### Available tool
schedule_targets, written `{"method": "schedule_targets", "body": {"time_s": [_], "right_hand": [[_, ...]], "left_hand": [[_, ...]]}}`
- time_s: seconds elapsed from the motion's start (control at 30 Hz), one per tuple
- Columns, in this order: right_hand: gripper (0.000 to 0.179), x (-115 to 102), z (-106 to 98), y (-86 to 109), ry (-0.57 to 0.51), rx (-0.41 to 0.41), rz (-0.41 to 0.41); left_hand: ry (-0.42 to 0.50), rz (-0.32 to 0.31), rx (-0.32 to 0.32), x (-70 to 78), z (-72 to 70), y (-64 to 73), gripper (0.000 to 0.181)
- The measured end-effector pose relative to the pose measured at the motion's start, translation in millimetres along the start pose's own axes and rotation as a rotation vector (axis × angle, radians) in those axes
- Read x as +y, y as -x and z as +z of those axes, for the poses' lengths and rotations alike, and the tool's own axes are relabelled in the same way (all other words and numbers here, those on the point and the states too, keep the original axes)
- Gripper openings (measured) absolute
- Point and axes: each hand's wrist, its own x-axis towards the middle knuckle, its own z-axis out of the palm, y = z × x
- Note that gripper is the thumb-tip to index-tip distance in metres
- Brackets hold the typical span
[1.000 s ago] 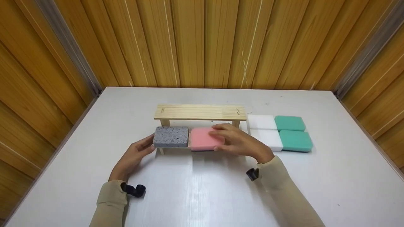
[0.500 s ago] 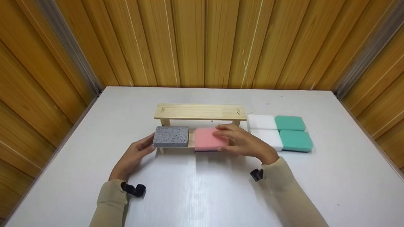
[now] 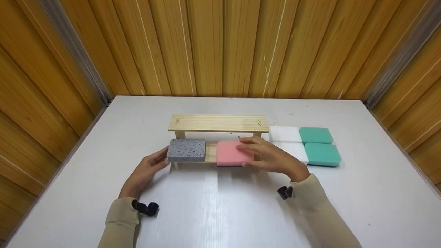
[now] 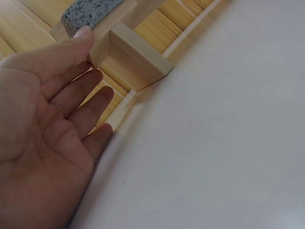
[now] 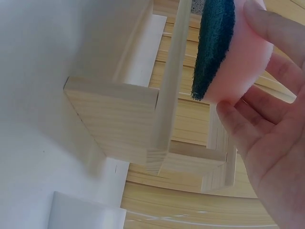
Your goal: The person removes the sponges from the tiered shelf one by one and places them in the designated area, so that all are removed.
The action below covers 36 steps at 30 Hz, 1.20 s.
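Observation:
A small two-step wooden shelf (image 3: pixel 217 123) stands on the table, with a grey speckled, porous block (image 3: pixel 186 150) on the left of its lower step. The left hand (image 3: pixel 146 170) is at that end, its thumb tip against the block's corner and its other fingers loosely extended beside the shelf. Pinched between the thumb and fingers of the right hand (image 3: pixel 272 155) is a pink sponge (image 3: pixel 228 153). Its dark green scouring layer (image 5: pixel 214 52) faces down, close over the lower step. A bare strip of wood shows between block and sponge.
Right of the shelf lie two white sponges (image 3: pixel 286 133) and two green sponges (image 3: pixel 322 153), in a square of two rows. A wood-patterned wall (image 3: pixel 234 48) rises behind the white table (image 3: pixel 206 213).
The right hand has moved the pink sponge to the right along the lower step, widening the gap from the grey block. The left hand and the block have stayed in place.

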Motion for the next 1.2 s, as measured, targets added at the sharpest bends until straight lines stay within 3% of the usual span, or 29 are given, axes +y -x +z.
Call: {"method": "schedule_targets", "body": {"time_s": [0.17, 0.57, 0.97, 1.2], "right_hand": [[0.05, 1, -1, 3.3, -0.02, -0.002, 0.021], [0.048, 5, -5, 13.3, 0.024, 0.028, -0.002], [0.052, 7, -10, 24.7, 0.022, 0.027, 0.042], [0.051, 12, -11, 30.8, 0.047, 0.052, 0.006]], "left_hand": [[0.006, -0.023, 0.005, -0.5, 0.1, 0.4, 0.069], [0.028, 0.006, -0.008, -0.9, -0.3, 0.6, 0.068], [0.024, 0.008, -0.014, -0.7, -0.7, 0.0, 0.068], [0.018, -0.023, -0.011, 0.7, 0.2, 0.5, 0.071]]}}
